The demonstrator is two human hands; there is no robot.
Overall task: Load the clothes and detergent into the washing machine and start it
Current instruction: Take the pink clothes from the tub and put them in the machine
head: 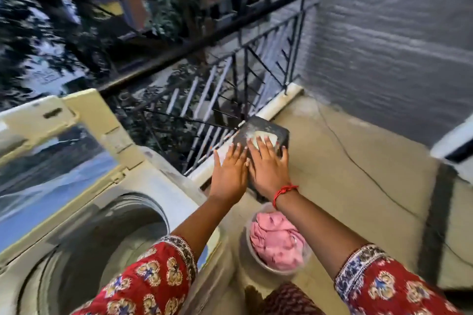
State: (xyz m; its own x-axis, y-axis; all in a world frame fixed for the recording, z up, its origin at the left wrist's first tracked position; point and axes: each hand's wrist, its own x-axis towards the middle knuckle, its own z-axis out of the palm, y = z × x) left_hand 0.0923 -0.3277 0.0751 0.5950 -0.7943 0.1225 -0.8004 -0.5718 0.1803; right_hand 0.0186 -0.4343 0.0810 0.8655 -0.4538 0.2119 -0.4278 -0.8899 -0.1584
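Note:
A cream top-loading washing machine (84, 212) stands at lower left with its lid (51, 140) raised and its drum (102, 250) showing no clothes. Beside it on the floor sits a round tub (256, 261) holding pink clothes (276, 240). Further out stands a dark box-shaped stand (271, 128) with a pale round object (263, 137) on top. My right hand (268, 163) lies flat over that object, fingers spread. My left hand (230, 171) is stretched out flat just left of the stand, holding nothing. The view is blurred.
A black metal railing (230, 79) runs along the balcony edge behind the machine and the stand. A grey wall (384, 33) closes the right side. A white object (453, 146) sits at the right edge. Bare concrete floor (345, 186) spreads to the right.

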